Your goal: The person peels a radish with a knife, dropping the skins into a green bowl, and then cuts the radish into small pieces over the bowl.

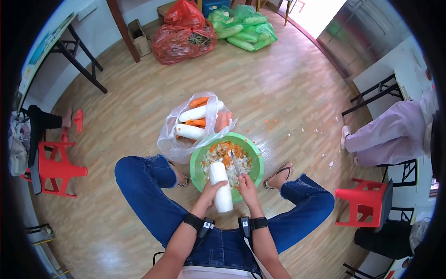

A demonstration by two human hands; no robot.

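My left hand (212, 189) grips a long white radish (220, 184) and holds it over the near edge of a green basin (254, 156) on the floor between my feet. My right hand (246, 187) is closed around a peeler (235, 163) whose blade lies against the radish's upper end. The basin holds a heap of white and orange peelings (226, 158). Just beyond it lies an open clear plastic bag (173, 142) with white radishes (194, 113) and carrots (199, 101) inside.
Red plastic stools stand at the left (55, 168) and right (364, 202). A person in light purple trousers (390, 132) sits at the right. Red (183, 32) and green (244, 28) bags of vegetables lie at the far end, beside black-legged tables.
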